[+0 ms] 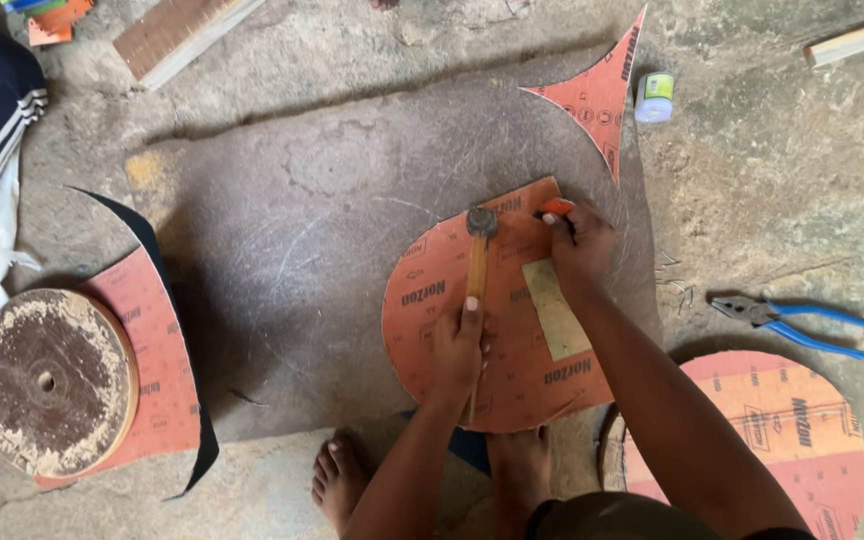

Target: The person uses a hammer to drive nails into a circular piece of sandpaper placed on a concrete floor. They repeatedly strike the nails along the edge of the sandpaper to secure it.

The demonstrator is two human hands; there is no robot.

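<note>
Round sandpaper disc, orange back side up, flat on the grey floor just in front of two bare feet. Left hand closed around the wooden handle of a hammer, thumb up along the handle, metal head over the upper edge of the disc. Right hand at the top edge of the disc, fingers pinched shut on a small orange tool — what kind, cannot tell. Pale rectangular patch on the disc, just below the right hand.

To the right, near the right forearm: second orange disc on the floor, and blue-handled pliers a little above it. To the left, well apart: round wooden disc with a centre hole and crusted surface, on top of an orange sandpaper offcut with dark curved edge.

Farther away — triangular sandpaper scrap with curved sides, small white and green bottle just beside it, wooden piece at the top left edge.
</note>
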